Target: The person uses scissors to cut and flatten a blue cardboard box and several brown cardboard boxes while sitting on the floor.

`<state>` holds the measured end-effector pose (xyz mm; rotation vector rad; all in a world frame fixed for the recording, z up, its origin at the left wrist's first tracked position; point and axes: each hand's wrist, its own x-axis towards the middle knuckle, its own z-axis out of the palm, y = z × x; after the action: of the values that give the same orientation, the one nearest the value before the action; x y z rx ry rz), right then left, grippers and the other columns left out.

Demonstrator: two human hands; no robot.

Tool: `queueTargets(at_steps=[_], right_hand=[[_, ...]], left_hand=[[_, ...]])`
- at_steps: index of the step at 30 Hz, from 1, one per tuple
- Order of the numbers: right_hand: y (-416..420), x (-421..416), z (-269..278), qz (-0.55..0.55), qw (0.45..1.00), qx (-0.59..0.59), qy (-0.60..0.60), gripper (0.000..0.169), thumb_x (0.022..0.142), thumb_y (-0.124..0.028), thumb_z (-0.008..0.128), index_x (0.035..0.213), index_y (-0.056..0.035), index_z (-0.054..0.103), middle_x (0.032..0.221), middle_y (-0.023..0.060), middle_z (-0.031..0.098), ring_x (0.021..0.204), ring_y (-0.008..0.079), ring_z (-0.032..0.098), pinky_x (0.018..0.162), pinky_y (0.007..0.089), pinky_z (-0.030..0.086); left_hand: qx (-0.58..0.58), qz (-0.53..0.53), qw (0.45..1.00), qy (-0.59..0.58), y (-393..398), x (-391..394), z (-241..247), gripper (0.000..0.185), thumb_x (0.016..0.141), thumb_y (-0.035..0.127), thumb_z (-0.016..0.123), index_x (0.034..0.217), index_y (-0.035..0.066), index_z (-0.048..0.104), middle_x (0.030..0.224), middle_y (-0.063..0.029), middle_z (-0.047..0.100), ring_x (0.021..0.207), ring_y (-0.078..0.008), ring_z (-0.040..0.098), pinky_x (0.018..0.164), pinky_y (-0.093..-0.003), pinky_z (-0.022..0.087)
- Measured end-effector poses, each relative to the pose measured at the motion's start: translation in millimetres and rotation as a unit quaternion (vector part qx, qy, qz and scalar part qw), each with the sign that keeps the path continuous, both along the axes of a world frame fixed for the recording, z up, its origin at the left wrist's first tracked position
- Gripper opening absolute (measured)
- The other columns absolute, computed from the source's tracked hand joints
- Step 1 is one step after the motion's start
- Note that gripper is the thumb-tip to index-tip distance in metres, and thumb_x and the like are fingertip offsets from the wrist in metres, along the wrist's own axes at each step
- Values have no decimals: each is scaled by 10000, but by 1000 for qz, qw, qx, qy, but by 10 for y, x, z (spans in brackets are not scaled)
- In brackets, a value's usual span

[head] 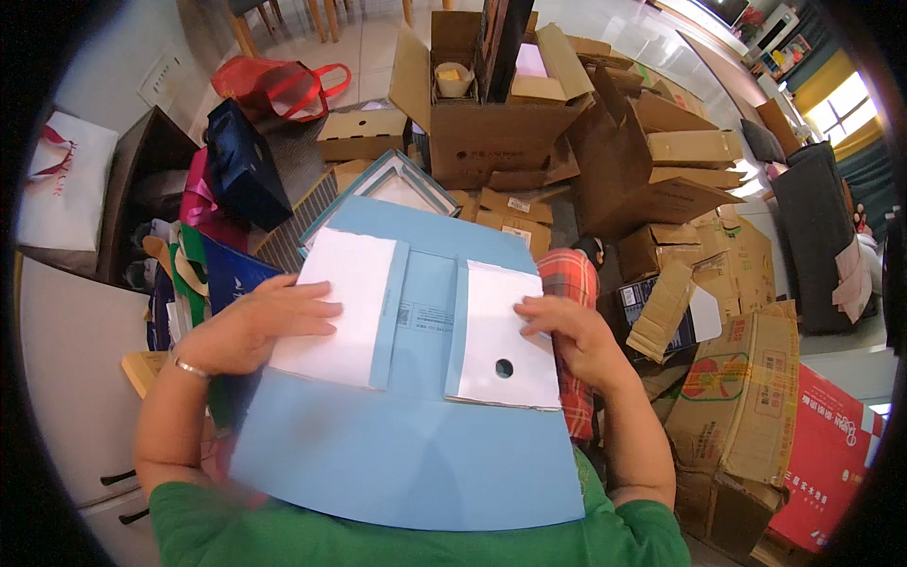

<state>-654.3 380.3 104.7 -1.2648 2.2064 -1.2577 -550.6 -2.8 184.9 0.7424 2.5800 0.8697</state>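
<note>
An unfolded light-blue cardboard box [425, 453] lies flat across my lap, its two white-lined side flaps folded inward. My left hand [262, 322] rests with spread fingers on the left white flap [344, 305]. On the outer edge of the right white flap [492, 383], which has a round hole near its lower part, my right hand [567, 329] lies with bent fingers; whether it grips the edge is unclear. Printed writing and a code show on the blue panel between the flaps. Just beyond the blue sheet sits an open shallow box with a teal rim [386, 177].
A large open carton [489, 142] stands ahead. Flattened and open cartons pile up at the right, with a long carton [737, 397] beside a red box [822, 453]. Paper bags, a navy box [244, 163] and a red bag [273, 85] are at the left.
</note>
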Motion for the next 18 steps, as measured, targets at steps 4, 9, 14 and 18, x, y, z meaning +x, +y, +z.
queueTargets(at_steps=[4, 9, 14, 18], right_hand=[[15, 384, 214, -27, 998, 55, 1, 588, 620, 33, 586, 1181, -78, 451, 1310, 162, 360, 1216, 364, 322, 1005, 443, 257], [-12, 516, 334, 1, 996, -3, 90, 499, 672, -122, 640, 1148, -85, 494, 1271, 173, 402, 1188, 355, 375, 954, 462, 264], [78, 454, 373, 25, 1000, -8, -5, 450, 657, -104, 644, 1097, -95, 552, 1235, 133, 472, 1174, 298, 418, 954, 474, 255], [-1, 394, 522, 44, 998, -41, 2, 412, 651, -151, 664, 1052, -104, 582, 1171, 130, 523, 1141, 300, 451, 959, 496, 254]], left_hand=[[-44, 43, 998, 12, 115, 224, 84, 419, 675, 16, 580, 1087, 89, 551, 1232, -102, 476, 1238, -299, 327, 1016, -439, 213], [111, 103, 987, 54, 94, 258, -109, 340, 703, 126, 627, 1038, 92, 573, 1180, -129, 515, 1198, -281, 390, 1012, -445, 228], [211, 96, 968, 96, 20, 283, -401, 153, 783, 154, 531, 883, 80, 619, 985, -120, 616, 1014, -248, 546, 1017, -460, 225], [288, 210, 930, 83, 133, 467, -204, 219, 797, 268, 560, 772, 74, 658, 974, -119, 626, 1140, -323, 435, 1012, -473, 154]])
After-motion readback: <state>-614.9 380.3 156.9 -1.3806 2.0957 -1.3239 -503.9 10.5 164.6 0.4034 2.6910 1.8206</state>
